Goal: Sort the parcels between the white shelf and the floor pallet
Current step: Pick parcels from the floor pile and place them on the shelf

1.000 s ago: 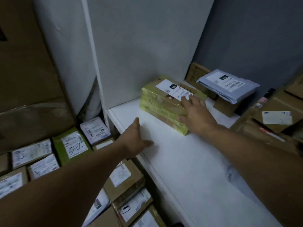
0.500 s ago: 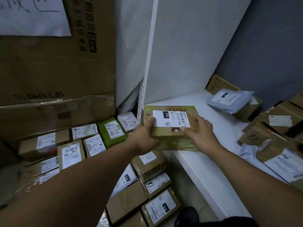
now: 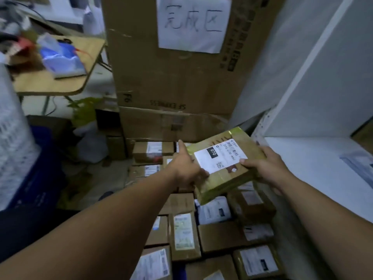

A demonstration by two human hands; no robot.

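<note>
I hold a brown parcel wrapped in yellow tape (image 3: pixel 228 178), its white label marked 070 facing up. My left hand (image 3: pixel 185 168) grips its left edge and my right hand (image 3: pixel 266 166) grips its right edge. The parcel hangs tilted in the air above several labelled cardboard parcels (image 3: pixel 218 235) laid side by side on the floor. The white shelf (image 3: pixel 314 164) lies to the right, with its upright side panel (image 3: pixel 314 81) behind it.
A tall cardboard box (image 3: pixel 181 73) with a handwritten paper sign stands behind the floor parcels. A wooden table (image 3: pixel 60 71) with clutter is at the far left. A blue crate (image 3: pixel 36 178) sits on the floor at left. A grey mailer (image 3: pixel 357 164) lies on the shelf.
Both hands took the yellow-taped parcel off the shelf and carried it left, out over the floor parcels. My view swung left, away from the shelf.
</note>
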